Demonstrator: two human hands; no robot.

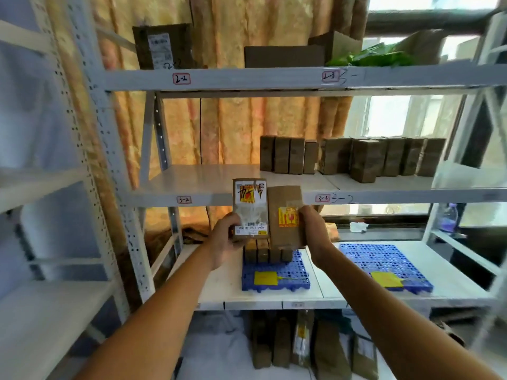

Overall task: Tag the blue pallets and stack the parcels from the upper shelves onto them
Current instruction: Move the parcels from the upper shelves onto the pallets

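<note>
My left hand (pixel 225 237) grips a brown parcel (pixel 250 198) with a white label and a yellow sticker, held upright. My right hand (pixel 315 229) grips a second brown parcel (pixel 284 198) with a yellow sticker, side by side with the first. Both hang just above the left blue pallet (pixel 299 270), which carries a yellow tag (pixel 264 278) at its front and a row of several upright parcels (pixel 267 253) at its back. The right blue pallet (pixel 384 259) bears only a yellow tag (pixel 386 279). More brown parcels (pixel 351 157) stand in a row on the upper shelf (pixel 205 182).
The top shelf (pixel 247 78) holds a labelled box (pixel 162 46), a flat carton (pixel 285 56) and a green bag (pixel 373 57). Several parcels (pixel 310 341) stand on the floor under the pallet shelf. A second rack (pixel 41 187) is at the left, with shelf uprights between.
</note>
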